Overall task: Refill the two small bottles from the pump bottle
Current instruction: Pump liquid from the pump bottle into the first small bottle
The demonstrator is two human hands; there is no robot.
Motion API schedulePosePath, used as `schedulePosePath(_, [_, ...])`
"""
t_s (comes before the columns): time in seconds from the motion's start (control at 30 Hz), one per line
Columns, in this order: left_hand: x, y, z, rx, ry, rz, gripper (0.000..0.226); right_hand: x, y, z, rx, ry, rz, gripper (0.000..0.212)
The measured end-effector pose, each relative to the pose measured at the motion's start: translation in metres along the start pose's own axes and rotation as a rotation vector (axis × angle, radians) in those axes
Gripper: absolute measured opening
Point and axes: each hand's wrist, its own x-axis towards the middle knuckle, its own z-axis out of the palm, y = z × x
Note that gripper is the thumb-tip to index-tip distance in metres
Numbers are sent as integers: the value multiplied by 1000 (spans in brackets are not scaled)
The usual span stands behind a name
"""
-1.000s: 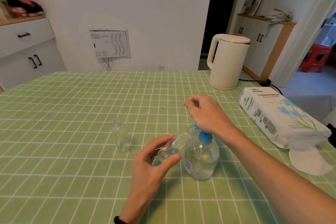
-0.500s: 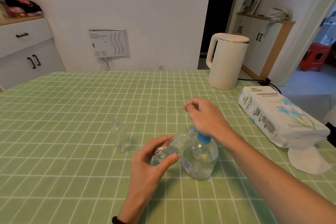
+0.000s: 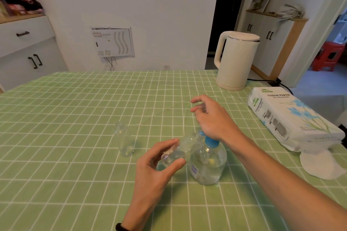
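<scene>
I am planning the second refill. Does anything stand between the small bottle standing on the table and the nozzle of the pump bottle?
Yes. The tilted small bottle, held in the left hand, lies at the nozzle on the side facing the standing bottle. Apart from that, only bare tablecloth lies between them.

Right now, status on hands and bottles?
Left hand holds small bottle tilted at pump bottle; right hand on its top. Second bottle upright, apart. Nothing blocking.

Two small bottles, a standing bottle (image 3: 124,141) at nine o'clock of the one pump bottle (image 3: 208,163) and a tilted bottle (image 3: 176,153) beside it at ten o'clock, plus one kettle (image 3: 234,60) at one o'clock, one tissue pack (image 3: 293,118), one white pad (image 3: 319,163).
</scene>
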Motion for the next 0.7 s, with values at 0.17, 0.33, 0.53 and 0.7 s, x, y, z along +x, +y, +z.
schedulePosePath(0.17, [-1,0,0,18,2,-4,47,-2,0,1,-4,13,17,29])
schedulePosePath(0.33, [-1,2,0,4,-3,-3,48,-1,-8,-3,-37,28,19,27])
schedulePosePath(0.53, [0,5,2,-24,3,0,49,1,-13,-7,-38,40,-1,27])
schedulePosePath(0.7, [0,2,1,-3,-2,3,49,-3,-9,-5,-8,-53,51,35])
